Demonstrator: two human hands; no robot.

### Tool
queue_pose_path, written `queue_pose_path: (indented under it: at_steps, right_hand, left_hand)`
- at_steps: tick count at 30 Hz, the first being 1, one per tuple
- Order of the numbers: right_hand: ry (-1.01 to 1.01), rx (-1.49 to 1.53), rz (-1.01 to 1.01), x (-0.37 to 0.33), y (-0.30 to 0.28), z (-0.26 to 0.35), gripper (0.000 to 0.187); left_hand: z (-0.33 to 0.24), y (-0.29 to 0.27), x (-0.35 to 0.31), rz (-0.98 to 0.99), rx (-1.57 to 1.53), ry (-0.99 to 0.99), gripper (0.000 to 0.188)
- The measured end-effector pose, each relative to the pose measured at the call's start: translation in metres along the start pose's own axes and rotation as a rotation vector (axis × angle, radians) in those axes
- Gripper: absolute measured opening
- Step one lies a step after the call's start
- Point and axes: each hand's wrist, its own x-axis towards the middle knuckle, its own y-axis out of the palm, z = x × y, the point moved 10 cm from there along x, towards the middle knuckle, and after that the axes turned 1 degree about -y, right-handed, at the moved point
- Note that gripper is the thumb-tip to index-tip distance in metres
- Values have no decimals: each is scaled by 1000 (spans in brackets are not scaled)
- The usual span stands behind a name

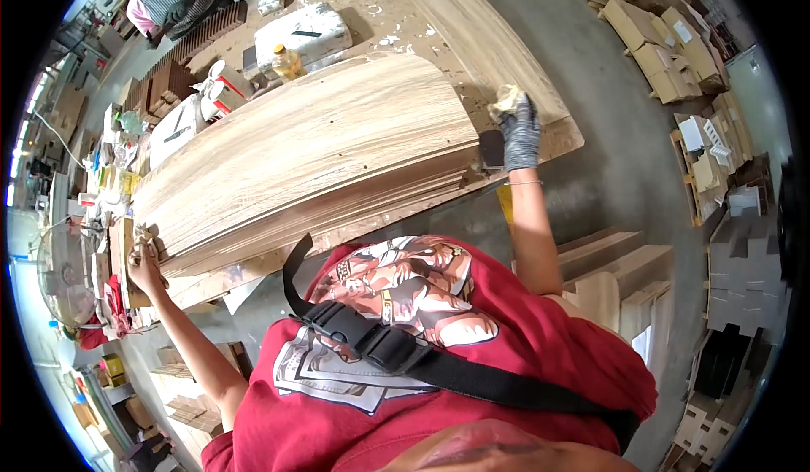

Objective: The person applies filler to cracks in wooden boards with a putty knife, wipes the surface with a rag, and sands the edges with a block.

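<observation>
Right hand: my gloved right hand (521, 130) is closed round a pale crumpled wad (509, 101), which pokes out beyond my fingers; whether it is cloth or paper I cannot tell.
Left hand: my left hand (145, 268) is at the far end of the stack from my right, fingers bent; I cannot tell whether they grip anything.
Board stack: the top wood-grain board (321, 126) spans the space between my two hands, its rounded end just left of my right hand, a few small dark holes on its face; more boards lie layered under it.
Second board: a long curved board (485, 42) lies flat beyond my right grip, reaching away from me.
Dark block: a small dark block (492, 149) sits just beside my right hand, on its left.
Across the stack: a bottle of yellow liquid (287, 63) and a white wrapped bundle (304, 33) stand left of my right grip, farther off.
Far side: a co-worker in a striped apron (173, 0) is well beyond my left hand.
</observation>
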Motion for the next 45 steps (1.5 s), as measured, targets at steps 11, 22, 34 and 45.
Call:
queue_pose_path:
  at_steps: [11,22,34,45]
  right_hand:
    - [-53,-123,-34,-55,45,67,24]
    - [-376,-678,-37,-48,69,83,41]
    - [-144,-468,-26,83,17,76,48]
    - [-210,-412,-157,10,-33,77,45]
  left_hand:
    - [-12,45,-8,188,305,-98,31]
    - [-43,61,-23,81,581,124,57]
    - [-58,102,-70,117,396,283,42]
    - [-22,48,-67,94,89,198,28]
